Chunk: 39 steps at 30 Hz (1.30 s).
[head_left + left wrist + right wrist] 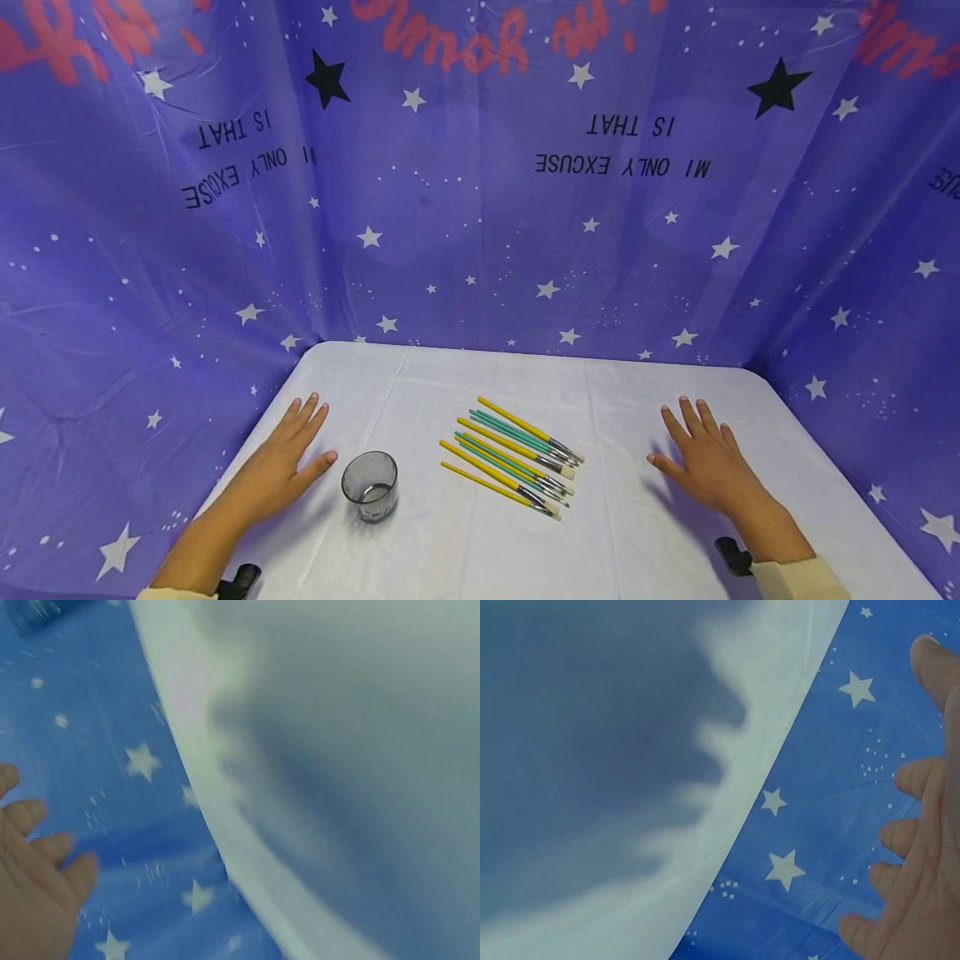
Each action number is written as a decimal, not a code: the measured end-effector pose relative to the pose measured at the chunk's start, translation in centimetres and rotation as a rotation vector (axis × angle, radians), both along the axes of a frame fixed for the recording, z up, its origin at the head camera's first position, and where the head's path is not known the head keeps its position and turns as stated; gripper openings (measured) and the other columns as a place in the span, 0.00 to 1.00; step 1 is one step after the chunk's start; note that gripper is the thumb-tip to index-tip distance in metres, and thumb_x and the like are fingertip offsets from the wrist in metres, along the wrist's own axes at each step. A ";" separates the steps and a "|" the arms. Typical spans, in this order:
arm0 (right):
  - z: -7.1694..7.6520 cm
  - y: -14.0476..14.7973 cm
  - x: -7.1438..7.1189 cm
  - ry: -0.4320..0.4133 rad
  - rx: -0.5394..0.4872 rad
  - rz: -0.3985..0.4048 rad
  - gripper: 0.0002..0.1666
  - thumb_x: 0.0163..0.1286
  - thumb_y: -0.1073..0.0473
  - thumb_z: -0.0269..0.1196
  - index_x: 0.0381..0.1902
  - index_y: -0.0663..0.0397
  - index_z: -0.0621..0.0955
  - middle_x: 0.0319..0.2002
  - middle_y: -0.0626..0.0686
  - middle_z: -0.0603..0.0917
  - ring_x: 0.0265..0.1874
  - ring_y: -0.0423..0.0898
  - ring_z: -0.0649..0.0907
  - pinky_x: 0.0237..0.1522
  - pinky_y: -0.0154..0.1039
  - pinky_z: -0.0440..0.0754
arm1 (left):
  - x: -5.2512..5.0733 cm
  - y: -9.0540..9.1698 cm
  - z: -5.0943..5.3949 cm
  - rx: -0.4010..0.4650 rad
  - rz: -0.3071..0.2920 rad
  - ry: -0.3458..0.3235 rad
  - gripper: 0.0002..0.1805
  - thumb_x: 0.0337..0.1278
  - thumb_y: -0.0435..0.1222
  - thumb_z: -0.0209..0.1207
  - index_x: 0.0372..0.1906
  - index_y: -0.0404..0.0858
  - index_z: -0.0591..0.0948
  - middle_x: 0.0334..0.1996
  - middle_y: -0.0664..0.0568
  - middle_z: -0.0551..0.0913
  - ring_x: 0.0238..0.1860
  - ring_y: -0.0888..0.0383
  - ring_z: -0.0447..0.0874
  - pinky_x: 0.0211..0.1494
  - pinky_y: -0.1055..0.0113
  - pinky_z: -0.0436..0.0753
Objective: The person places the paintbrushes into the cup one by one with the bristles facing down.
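Observation:
In the head view my left hand is held over the table's left side, palm down with fingers spread, holding nothing. Just right of it stands a clear grey drinking glass, upright. Several paintbrushes with yellow and teal handles lie side by side at the table's middle, bristles toward the lower right. On the right side my right hand is likewise spread and holds nothing, apart from the brushes. The left wrist view shows the left hand at its edge; the right wrist view shows the right hand.
A white cloth covers the table. Purple curtains printed with stars and lettering hang behind it and on both sides. Each wrist carries a black strap mount, the left one near the front edge.

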State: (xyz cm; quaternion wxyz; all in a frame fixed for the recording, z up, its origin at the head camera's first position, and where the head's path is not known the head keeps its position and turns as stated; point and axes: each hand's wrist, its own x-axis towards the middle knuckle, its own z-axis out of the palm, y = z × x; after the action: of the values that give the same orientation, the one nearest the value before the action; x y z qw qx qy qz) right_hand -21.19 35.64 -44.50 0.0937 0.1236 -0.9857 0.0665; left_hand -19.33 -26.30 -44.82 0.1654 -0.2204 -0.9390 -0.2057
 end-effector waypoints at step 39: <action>0.3 -15.2 -11.2 -0.262 -0.493 0.422 0.19 0.73 0.60 0.62 0.60 0.55 0.78 0.50 0.59 0.83 0.43 0.48 0.83 0.44 0.45 0.81 | 0.6 3.0 -4.5 0.743 -0.521 -0.567 0.40 0.64 0.26 0.61 0.74 0.23 0.52 0.64 0.20 0.63 0.64 0.45 0.73 0.61 0.66 0.75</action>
State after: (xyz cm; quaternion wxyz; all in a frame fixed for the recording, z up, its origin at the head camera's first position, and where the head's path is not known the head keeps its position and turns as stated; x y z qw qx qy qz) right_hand -32.41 20.42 -44.24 -0.0222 0.2887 -0.8964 0.3355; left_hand -18.76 -23.29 -49.33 -0.0845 -0.3085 -0.7250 -0.6099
